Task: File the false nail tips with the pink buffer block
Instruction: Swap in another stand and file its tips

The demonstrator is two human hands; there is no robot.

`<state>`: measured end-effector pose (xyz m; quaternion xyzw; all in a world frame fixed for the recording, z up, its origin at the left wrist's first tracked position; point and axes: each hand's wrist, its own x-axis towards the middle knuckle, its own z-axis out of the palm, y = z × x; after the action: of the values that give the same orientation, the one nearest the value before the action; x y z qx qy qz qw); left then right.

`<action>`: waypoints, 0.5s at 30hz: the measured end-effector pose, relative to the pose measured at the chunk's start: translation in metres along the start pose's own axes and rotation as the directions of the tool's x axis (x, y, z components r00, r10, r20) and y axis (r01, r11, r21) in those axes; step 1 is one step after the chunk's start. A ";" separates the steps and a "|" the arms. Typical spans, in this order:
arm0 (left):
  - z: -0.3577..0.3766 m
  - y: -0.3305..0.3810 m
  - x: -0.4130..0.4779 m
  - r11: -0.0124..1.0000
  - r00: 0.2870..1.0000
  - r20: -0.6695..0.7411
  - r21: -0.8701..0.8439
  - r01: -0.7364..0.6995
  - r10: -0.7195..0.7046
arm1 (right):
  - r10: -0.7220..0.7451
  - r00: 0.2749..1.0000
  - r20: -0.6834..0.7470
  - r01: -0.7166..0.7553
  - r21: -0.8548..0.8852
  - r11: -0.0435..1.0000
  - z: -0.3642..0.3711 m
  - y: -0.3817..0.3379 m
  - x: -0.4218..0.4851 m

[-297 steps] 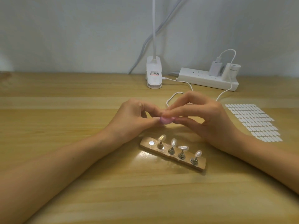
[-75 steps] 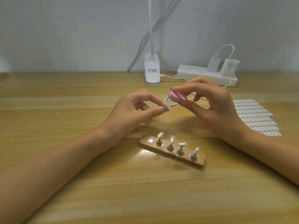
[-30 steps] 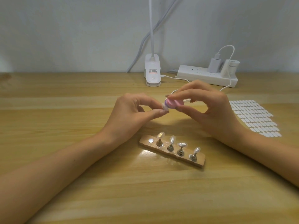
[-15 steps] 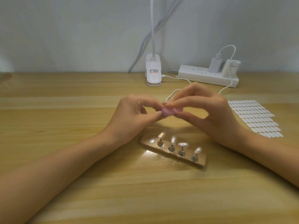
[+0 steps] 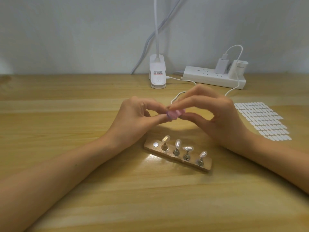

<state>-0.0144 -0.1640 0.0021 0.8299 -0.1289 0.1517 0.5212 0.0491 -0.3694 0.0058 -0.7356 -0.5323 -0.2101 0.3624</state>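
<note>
Tabletop [image 5: 66,131] of pale wood fills the lower frame, and two hands meet above its middle. The right hand [image 5: 215,116] pinches the one pink buffer block [image 5: 176,113] between thumb and curled fingers. The block is at centre frame, off the tabletop, its left end against the fingertips of the left hand [image 5: 133,119]. That hand is curled as well, thumb and forefinger pinching one small pale tip [image 5: 167,117], which is blurred. Just below the hands lies one wooden holder [image 5: 207,163], slanting down to the right. Four metal pegs [image 5: 175,150] stand on it, each carrying one false nail tip [image 5: 165,139], and its left end shows one bare silver disc [image 5: 156,144]. At the right edge lies one sheet of white oval stickers [image 5: 262,120] in many rows. Along the wall at the top stand one white clip lamp base [image 5: 158,73] and one white power strip [image 5: 212,79] with two white adapters [image 5: 221,66]. One white cable [image 5: 174,97] loops behind the hands.
</note>
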 end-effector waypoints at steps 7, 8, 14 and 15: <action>0.000 0.001 0.000 1.000 1.000 -0.010 -0.005 -0.007 0.007 | 0.036 0.999 -0.023 -0.036 -0.003 0.999 -0.001 0.001 0.000; 0.000 0.001 0.000 1.000 1.000 -0.007 -0.004 -0.010 0.010 | 0.058 0.998 -0.033 -0.058 -0.007 0.998 -0.002 0.002 0.000; 0.000 0.001 0.000 0.999 1.000 -0.012 0.029 -0.022 0.022 | 0.019 0.999 -0.026 -0.020 -0.022 1.000 0.000 0.001 0.000; 0.001 0.001 0.000 0.999 1.000 -0.012 0.028 -0.024 0.024 | 0.040 0.999 -0.036 -0.040 -0.019 0.999 -0.001 0.002 0.000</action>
<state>-0.0147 -0.1649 0.0026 0.8346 -0.1333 0.1649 0.5085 0.0512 -0.3704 0.0053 -0.7458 -0.5090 -0.2210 0.3686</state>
